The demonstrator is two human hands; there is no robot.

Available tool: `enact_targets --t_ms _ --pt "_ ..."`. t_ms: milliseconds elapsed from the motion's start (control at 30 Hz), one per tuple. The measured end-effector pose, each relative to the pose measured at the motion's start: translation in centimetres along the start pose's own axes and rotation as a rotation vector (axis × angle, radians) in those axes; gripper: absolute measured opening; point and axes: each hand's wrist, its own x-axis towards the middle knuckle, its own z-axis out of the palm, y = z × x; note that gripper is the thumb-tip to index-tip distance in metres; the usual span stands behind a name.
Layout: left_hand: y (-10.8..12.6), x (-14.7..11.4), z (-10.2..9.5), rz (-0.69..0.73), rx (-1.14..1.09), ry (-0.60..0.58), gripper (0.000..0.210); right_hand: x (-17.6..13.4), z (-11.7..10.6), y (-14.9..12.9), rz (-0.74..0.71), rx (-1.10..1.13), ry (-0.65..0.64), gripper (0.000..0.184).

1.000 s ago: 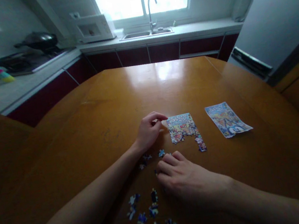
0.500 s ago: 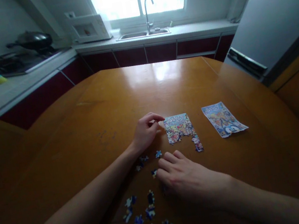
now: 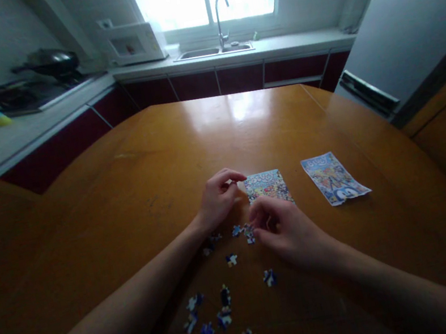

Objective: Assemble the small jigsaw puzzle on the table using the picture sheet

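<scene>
Lying on the table is a partly assembled jigsaw puzzle, its lower part hidden behind my right hand. My left hand rests at the puzzle's upper left corner, index fingertip against it, fingers loosely bent and apart. Just below the puzzle, my right hand pinches a small puzzle piece at its fingertips. Close to that piece lies a light blue puzzle piece. A white and dark piece and a blue one lie nearer to me. Several loose pieces are scattered at the front.
To the right of the puzzle lies a creased picture sheet on the wooden table. Beyond the table are a counter with a sink, a microwave, and a stove with a pan. A fridge stands at the right.
My right hand has moved up and right to the puzzle's lower edge, with a piece now showing at its fingertips. A blue piece it covered is visible. My left hand has stayed put.
</scene>
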Motion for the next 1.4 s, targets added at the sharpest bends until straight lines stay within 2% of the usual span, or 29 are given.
enact_targets --t_ms 133,267,367,467,633,900,1267,1400 --pt "1.0 -0.5 -0.1 0.117 0.061 -0.017 0.016 1.5 -1.8 1.2 0.116 0.193 0.251 0.023" --pt "1.7 -0.8 -0.1 0.300 0.077 -0.081 0.009 2.1 -2.5 2.1 0.198 0.301 0.340 0.028" --pt "1.8 -0.8 0.2 0.364 0.088 -0.114 0.017 2.1 -2.2 2.2 0.210 0.372 0.325 0.027" --pt "1.6 -0.8 0.3 0.379 0.092 -0.113 0.015 2.1 -2.0 2.1 0.210 0.402 0.310 0.024" --pt "1.2 -0.9 0.4 0.379 0.089 -0.125 0.016 2.2 -2.3 2.0 0.207 0.323 0.324 0.018" --pt "1.1 -0.9 0.3 0.360 0.051 -0.113 0.014 2.2 -2.6 1.7 0.224 0.395 0.282 0.028" --pt "1.4 -0.8 0.3 0.381 0.018 -0.191 0.006 2.3 -3.4 2.1 0.133 0.136 0.254 0.015" --pt "1.5 -0.9 0.3 0.372 0.010 -0.236 0.006 2.3 -4.1 2.2 0.147 0.054 0.242 0.012"
